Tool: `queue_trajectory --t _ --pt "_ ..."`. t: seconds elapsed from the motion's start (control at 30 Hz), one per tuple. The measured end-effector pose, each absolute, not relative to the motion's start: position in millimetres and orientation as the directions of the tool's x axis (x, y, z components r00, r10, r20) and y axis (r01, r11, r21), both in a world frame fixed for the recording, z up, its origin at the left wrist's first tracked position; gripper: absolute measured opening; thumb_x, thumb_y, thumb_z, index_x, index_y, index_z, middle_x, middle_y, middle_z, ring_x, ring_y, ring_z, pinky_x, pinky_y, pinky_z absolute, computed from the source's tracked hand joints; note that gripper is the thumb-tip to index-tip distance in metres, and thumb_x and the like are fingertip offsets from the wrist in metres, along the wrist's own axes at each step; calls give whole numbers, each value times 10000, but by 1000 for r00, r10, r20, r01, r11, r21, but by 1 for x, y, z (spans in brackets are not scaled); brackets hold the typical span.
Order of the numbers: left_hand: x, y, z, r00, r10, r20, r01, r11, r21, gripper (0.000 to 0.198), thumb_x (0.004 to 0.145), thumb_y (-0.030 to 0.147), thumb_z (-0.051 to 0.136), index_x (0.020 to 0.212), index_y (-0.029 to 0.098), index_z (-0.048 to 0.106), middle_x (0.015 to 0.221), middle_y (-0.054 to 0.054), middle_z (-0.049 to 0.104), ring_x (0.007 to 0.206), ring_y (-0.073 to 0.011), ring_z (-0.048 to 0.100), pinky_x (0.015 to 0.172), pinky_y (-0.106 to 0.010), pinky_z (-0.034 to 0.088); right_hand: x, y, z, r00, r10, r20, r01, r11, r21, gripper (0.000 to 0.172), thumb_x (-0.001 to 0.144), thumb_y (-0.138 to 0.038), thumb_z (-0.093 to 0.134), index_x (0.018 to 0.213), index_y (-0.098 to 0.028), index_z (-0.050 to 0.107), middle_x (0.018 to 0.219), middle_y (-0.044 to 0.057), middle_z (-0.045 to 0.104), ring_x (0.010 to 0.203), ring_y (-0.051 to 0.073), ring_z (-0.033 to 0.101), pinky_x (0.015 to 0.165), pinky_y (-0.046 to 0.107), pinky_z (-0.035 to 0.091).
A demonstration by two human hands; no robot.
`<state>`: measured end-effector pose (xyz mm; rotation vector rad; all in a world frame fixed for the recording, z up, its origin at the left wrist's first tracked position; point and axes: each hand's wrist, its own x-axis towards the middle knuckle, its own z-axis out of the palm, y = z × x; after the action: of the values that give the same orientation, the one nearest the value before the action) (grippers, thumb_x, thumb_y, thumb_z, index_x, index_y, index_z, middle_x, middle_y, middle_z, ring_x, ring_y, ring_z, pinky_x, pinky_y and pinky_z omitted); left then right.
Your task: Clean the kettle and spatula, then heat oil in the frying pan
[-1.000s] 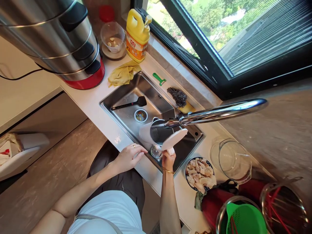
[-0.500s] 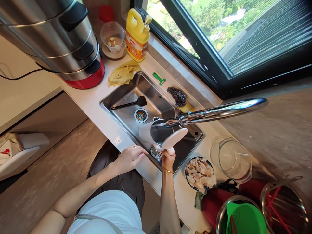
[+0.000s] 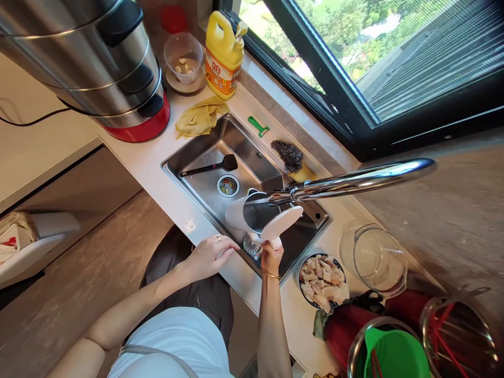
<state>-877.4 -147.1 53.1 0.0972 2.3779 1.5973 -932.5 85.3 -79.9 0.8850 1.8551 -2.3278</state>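
Head view — right hand (image 3: pixel 271 257), fingers closed round the handle of a white, steel-lined kettle (image 3: pixel 235 215), lid open, beneath the chrome faucet (image 3: pixel 354 181) over the stainless sink (image 3: pixel 205 157); left hand (image 3: pixel 208 254) rests open on the table (image 3: pixel 145 157) edge.

The white electric kettle (image 3: pixel 241 216) hangs over the near right part of the steel sink (image 3: pixel 236 144), gripped by its handle in the right hand (image 3: pixel 271 256). It tilts away from the person. Its flat white lid (image 3: pixel 281 222) is flipped open, showing a dark metal inside, and the open mouth sits directly under the spout of the chrome faucet (image 3: pixel 354 181).
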Motion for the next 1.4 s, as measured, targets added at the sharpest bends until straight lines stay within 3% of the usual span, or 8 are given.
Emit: queue_trajectory --t 0.4,0.63,0.8,1.07,1.4 --pt "-876 -146 45 -963 188 -193 -109 382 918 238 918 201 445 1023 210 659 1010 -34 704 994 -183 608 896 -320 461 -935 84 -82 -855 306 -419 346 -265 -900 200 429 -131 660 613 -155 589 562 -58 557 516 76 484 491 189 384" --pt "-891 -156 21 -963 59 -263 -226 355 907 283 908 247 467 1129 216 641 1136 -47 679 1058 -196 611 915 -325 482 -935 85 -80 -856 300 -421 350 -263 -899 208 418 -136 670 596 -160 564 534 -68 532 500 70 472 486 183 385" --pt "-901 -158 11 -958 38 -283 -253 350 902 323 896 256 471 1183 221 615 1219 -45 646 1081 -203 609 841 -309 522 -935 85 -80 -868 291 -403 346 -230 -910 209 435 -163 677 596 -170 544 523 -72 518 494 75 469 496 199 398" --pt "-898 -142 4 -948 18 -318 -293 337 895 354 883 226 473 1208 206 611 1265 -61 631 1167 -209 580 1016 -370 451 -936 86 -77 -851 301 -431 371 -239 -898 223 425 -160 680 603 -166 546 532 -70 527 502 78 474 499 202 398" --pt "-898 -137 -1 -940 17 -341 -319 313 895 398 874 229 482 1257 193 584 1302 -77 606 1192 -214 568 1032 -382 443 -937 87 -79 -855 296 -426 374 -219 -901 225 421 -158 691 590 -166 544 516 -75 519 481 67 465 478 190 399"
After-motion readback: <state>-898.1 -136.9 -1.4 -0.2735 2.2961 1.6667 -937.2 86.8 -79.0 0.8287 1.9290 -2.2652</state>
